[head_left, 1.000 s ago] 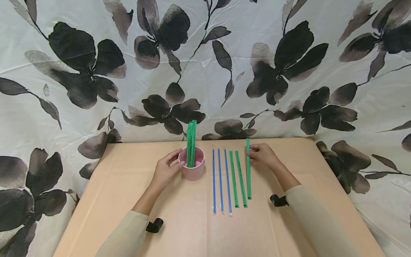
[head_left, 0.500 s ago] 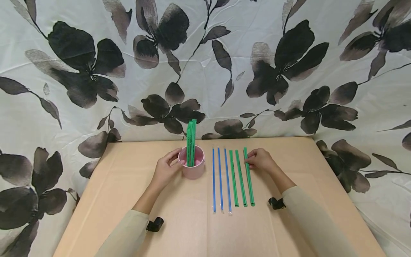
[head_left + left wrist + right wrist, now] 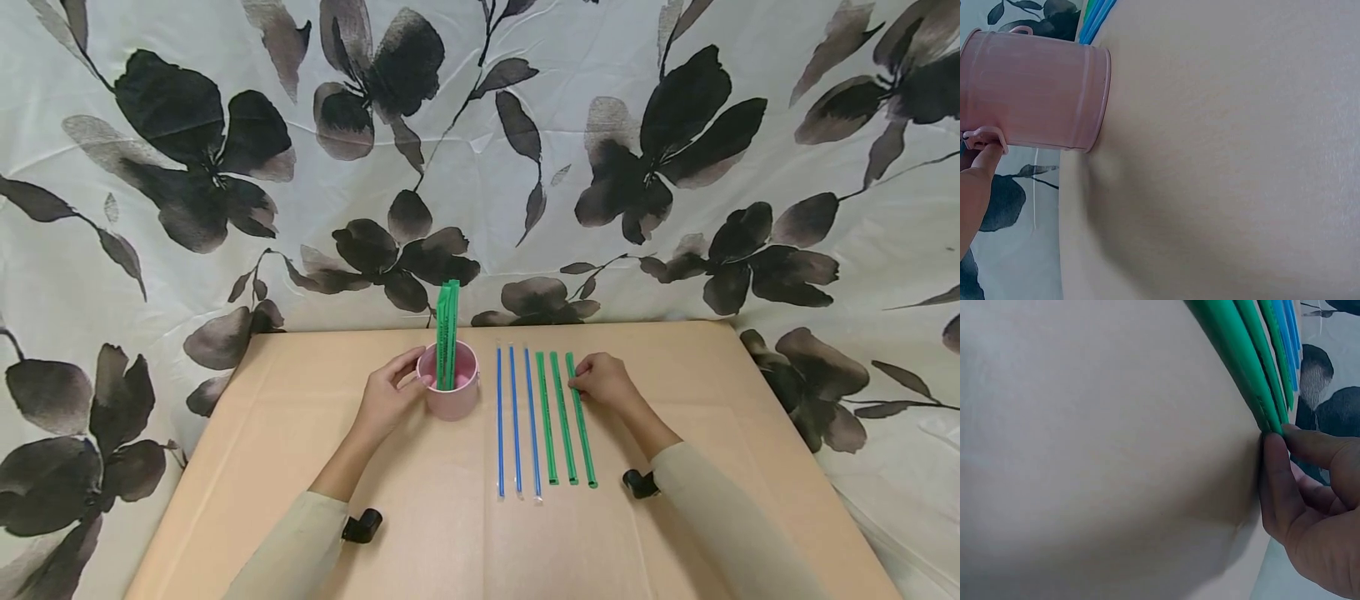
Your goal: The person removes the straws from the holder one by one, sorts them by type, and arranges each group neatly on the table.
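A pink metal bucket (image 3: pixel 452 405) stands upright on the table with a bundle of green wrapped straws (image 3: pixel 447 333) upright inside it. My left hand (image 3: pixel 388 398) grips the bucket at its left side; the left wrist view shows a finger at the small side loop (image 3: pixel 986 132). Right of the bucket, three blue straws (image 3: pixel 515 425) and several green ones lie in a row. My right hand (image 3: pixel 606 382) pinches the far end of the rightmost green straw (image 3: pixel 582 433). Thumb and finger meet around that straw (image 3: pixel 1235 356) in the right wrist view.
A tan table (image 3: pixel 427 517) reaches back to a white cloth with dark flowers (image 3: pixel 480 167). Two sleeves with small black wrist cameras, one on the left (image 3: pixel 363 526) and one on the right (image 3: pixel 641 483), rest over the table.
The rightmost green straw has come down toward me and lies beside the other green ones, my right hand shifting slightly left with it. The left hand and bucket have stayed put.
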Motion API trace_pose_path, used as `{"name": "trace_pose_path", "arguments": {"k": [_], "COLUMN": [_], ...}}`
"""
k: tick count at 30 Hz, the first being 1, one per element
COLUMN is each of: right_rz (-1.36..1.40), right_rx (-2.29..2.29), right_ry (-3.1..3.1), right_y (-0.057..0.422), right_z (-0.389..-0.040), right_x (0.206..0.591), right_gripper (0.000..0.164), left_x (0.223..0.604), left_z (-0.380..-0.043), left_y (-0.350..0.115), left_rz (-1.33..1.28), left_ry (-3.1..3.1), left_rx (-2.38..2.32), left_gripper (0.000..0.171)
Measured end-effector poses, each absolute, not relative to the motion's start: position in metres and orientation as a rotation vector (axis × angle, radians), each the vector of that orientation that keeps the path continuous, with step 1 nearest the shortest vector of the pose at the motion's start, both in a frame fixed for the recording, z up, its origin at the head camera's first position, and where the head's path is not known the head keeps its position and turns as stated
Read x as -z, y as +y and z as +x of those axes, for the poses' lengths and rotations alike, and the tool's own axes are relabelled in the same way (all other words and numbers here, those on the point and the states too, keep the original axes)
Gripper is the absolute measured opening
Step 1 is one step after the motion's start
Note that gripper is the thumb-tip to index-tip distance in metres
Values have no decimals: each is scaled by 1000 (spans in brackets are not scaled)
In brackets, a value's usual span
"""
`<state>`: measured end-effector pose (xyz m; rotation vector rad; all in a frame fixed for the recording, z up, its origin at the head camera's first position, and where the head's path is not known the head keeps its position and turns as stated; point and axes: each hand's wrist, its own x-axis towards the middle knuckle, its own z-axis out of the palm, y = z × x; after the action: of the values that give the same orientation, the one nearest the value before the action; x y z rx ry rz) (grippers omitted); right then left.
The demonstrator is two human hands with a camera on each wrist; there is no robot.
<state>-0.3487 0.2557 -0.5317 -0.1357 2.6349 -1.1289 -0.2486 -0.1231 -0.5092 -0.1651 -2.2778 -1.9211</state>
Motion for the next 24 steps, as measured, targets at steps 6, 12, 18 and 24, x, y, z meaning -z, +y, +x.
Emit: {"name": "trace_pose_path", "arguments": {"k": [6, 12, 18, 24], "right_rz": [-125, -91, -67, -54], "right_rx": [1079, 1111, 1150, 1159], "right_ry": [2711, 2737, 2767, 2768], "right_y": [251, 249, 250, 251], "right_z": [-342, -336, -330, -325], "right_x": [533, 534, 535, 535], "right_gripper": [15, 15, 18, 21], "left_x": [510, 508, 508, 508], "left_z": [-247, -246, -245, -244], "left_y": [-125, -126, -127, -129], "left_rz": [-181, -188, -198, -203], "left_ry": [-2276, -2279, -2278, -2271], "left_rx": [1926, 1938, 1936, 1964], "left_gripper": [54, 55, 55, 54]}}
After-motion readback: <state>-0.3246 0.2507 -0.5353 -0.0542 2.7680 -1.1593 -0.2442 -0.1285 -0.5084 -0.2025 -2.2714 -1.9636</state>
